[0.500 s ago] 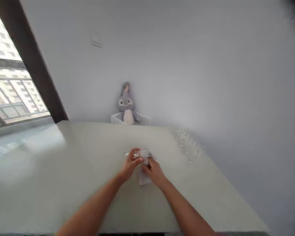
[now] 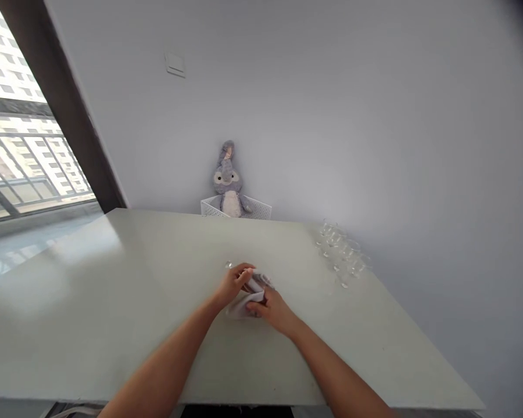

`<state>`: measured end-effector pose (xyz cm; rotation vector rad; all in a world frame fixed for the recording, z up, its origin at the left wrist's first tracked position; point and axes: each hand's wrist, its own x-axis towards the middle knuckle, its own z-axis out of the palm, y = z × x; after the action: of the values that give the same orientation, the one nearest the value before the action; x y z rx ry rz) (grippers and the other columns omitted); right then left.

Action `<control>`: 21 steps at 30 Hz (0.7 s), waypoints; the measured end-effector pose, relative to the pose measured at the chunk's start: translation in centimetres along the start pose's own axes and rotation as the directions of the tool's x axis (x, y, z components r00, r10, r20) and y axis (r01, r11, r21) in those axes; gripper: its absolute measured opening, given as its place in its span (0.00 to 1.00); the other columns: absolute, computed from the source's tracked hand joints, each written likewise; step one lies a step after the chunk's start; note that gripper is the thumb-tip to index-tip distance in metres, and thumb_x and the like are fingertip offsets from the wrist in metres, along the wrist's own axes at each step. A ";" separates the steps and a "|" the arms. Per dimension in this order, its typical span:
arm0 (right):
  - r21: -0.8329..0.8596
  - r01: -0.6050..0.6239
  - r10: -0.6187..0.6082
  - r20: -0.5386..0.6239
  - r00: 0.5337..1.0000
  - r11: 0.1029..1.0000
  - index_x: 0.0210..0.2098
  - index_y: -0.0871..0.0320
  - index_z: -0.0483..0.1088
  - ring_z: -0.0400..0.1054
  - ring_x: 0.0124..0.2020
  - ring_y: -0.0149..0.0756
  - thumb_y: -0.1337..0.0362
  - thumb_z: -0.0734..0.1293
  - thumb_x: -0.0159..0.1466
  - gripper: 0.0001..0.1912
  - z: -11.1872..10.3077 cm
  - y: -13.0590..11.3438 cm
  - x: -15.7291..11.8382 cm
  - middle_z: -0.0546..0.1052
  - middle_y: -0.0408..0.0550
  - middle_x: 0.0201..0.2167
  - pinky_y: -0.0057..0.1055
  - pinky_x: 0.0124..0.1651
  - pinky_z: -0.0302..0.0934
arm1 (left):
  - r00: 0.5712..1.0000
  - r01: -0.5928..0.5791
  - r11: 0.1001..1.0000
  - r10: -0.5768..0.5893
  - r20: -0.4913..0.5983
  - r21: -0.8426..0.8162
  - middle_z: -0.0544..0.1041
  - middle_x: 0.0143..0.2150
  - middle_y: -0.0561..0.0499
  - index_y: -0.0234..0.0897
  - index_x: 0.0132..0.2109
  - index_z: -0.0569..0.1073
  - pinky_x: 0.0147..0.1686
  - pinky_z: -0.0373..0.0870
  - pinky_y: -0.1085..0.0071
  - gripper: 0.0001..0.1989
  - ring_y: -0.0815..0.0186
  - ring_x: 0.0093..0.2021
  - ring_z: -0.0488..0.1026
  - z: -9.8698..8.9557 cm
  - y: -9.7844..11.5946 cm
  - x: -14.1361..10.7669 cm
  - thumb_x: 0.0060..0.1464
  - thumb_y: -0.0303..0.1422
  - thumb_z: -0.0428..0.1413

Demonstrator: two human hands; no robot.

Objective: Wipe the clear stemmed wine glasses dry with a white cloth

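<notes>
Pale surface [image 2: 157, 348] by wall [image 2: 353, 116], window [image 2: 26, 145] left | glasses [image 2: 339, 249] right, plush [image 2: 230, 200] in basket [image 2: 261, 211] behind | mid-surface: left hand [image 2: 230, 285] grip clamped on glass [image 2: 229, 265], right hand [image 2: 276, 312] grip on cloth [image 2: 239, 308] | vs earlier — cloth's loose end swung left

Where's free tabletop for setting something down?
Free: tabletop left of left forearm; also between right forearm and right edge, nearer than the stemmed glasses. Crowded: around those glasses; the middle, where left hand holds a clear glass, right hand a white cloth.
</notes>
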<state>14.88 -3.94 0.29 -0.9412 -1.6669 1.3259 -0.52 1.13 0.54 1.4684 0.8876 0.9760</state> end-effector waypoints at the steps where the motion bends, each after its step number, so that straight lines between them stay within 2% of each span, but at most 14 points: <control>1: -0.115 0.035 -0.041 -0.054 0.998 0.993 0.44 0.54 0.67 0.68 0.39 0.40 0.56 0.67 0.52 0.20 0.1 0.0 0.0 0.74 0.48 0.36 0.33 0.37 0.62 | 1.000 0.024 0.999 -0.023 -0.015 0.043 0.67 0.23 0.53 0.32 0.39 0.71 0.26 0.64 0.73 0.22 0.70 0.24 0.65 0.1 -0.2 0.1 0.52 0.47 0.45; 3: -0.178 0.033 -0.059 -0.144 0.988 0.983 0.36 0.55 0.71 0.68 0.35 0.39 0.55 0.67 0.52 0.14 0.1 0.2 0.2 0.75 0.48 0.31 0.32 0.36 0.62 | 0.999 0.008 0.996 -0.005 -0.034 0.093 0.68 0.24 0.52 0.31 0.36 0.71 0.26 0.64 0.73 0.25 0.69 0.26 0.65 0.3 -0.4 0.1 0.54 0.48 0.41; 4: -0.103 0.002 -0.020 -0.170 0.985 0.995 0.32 0.57 0.71 0.68 0.30 0.37 0.54 0.66 0.53 0.13 0.0 0.3 0.4 0.75 0.47 0.26 0.31 0.31 0.61 | 0.999 -0.023 0.996 0.026 -0.028 0.084 0.70 0.28 0.50 0.32 0.39 0.71 0.29 0.65 0.72 0.24 0.68 0.29 0.66 0.4 -0.3 0.0 0.54 0.48 0.41; 6: 0.199 -0.064 0.101 -0.185 0.978 0.978 0.29 0.59 0.70 0.65 0.19 0.32 0.51 0.63 0.55 0.16 -0.4 0.5 0.6 0.71 0.45 0.17 0.26 0.20 0.56 | 0.995 -0.100 0.995 0.100 0.029 0.007 0.71 0.41 0.47 0.37 0.49 0.66 0.35 0.66 0.71 0.22 0.67 0.36 0.68 0.7 0.2 -0.3 0.54 0.45 0.45; 8: 0.497 -0.079 0.181 -0.161 0.970 0.864 0.30 0.61 0.68 0.61 0.14 0.28 0.50 0.63 0.55 0.18 -0.7 0.7 0.8 0.69 0.43 0.16 0.23 0.15 0.51 | 0.984 -0.157 0.984 0.164 0.074 -0.088 0.66 0.52 0.45 0.40 0.56 0.59 0.40 0.65 0.70 0.26 0.65 0.42 0.67 1.0 0.6 -0.6 0.51 0.42 0.51; 9: 0.586 -0.075 0.194 -0.143 0.970 0.806 0.31 0.61 0.68 0.60 0.13 0.26 0.50 0.63 0.55 0.18 -0.7 0.7 0.8 0.69 0.43 0.17 0.22 0.15 0.51 | 0.980 -0.174 0.979 0.183 0.078 -0.110 0.64 0.54 0.43 0.40 0.56 0.58 0.41 0.65 0.70 0.28 0.65 0.44 0.67 1.1 0.7 -0.7 0.49 0.40 0.53; 11: 0.642 -0.060 0.181 -0.124 0.976 0.765 0.31 0.61 0.68 0.61 0.14 0.26 0.49 0.63 0.56 0.20 -0.6 0.8 0.7 0.70 0.43 0.17 0.23 0.16 0.54 | 0.981 -0.185 0.980 0.188 0.040 -0.072 0.67 0.50 0.43 0.38 0.54 0.61 0.39 0.65 0.71 0.27 0.65 0.41 0.68 1.2 0.7 -0.7 0.47 0.39 0.56; 15: 0.500 -0.012 0.111 -0.169 0.979 0.866 0.30 0.63 0.70 0.66 0.19 0.31 0.47 0.62 0.55 0.22 -0.1 0.7 0.4 0.72 0.47 0.20 0.25 0.21 0.59 | 0.987 -0.134 0.983 0.144 -0.074 0.129 0.73 0.35 0.49 0.35 0.48 0.68 0.31 0.66 0.72 0.22 0.69 0.29 0.67 1.1 0.2 -0.4 0.48 0.42 0.54; 17: 0.479 -0.025 0.127 -0.182 0.975 0.877 0.32 0.63 0.71 0.67 0.21 0.31 0.49 0.65 0.54 0.20 0.0 0.5 0.5 0.73 0.47 0.21 0.25 0.22 0.59 | 0.987 -0.122 0.979 0.138 -0.087 0.161 0.72 0.32 0.50 0.35 0.46 0.69 0.29 0.65 0.73 0.21 0.70 0.27 0.66 1.1 0.1 -0.3 0.48 0.43 0.53; 19: 0.563 -0.063 0.192 -0.172 0.966 0.824 0.34 0.62 0.70 0.67 0.21 0.31 0.50 0.65 0.54 0.20 -0.1 0.3 0.7 0.73 0.47 0.22 0.25 0.21 0.58 | 0.989 -0.119 0.986 0.128 -0.071 0.114 0.73 0.34 0.49 0.36 0.50 0.66 0.29 0.66 0.73 0.23 0.70 0.28 0.67 1.2 0.1 -0.3 0.47 0.42 0.54; 21: 0.676 -0.092 0.269 -0.161 0.950 0.731 0.34 0.61 0.69 0.65 0.19 0.29 0.48 0.64 0.54 0.21 -0.3 0.3 0.9 0.72 0.45 0.21 0.24 0.19 0.56 | 0.993 -0.114 0.994 0.114 -0.023 -0.002 0.72 0.41 0.46 0.38 0.55 0.61 0.33 0.67 0.72 0.30 0.69 0.32 0.69 1.3 0.1 -0.4 0.45 0.40 0.57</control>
<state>14.82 -2.99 0.17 -0.7943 -0.8018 1.6897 0.52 0.30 0.56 1.5206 0.8254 1.0798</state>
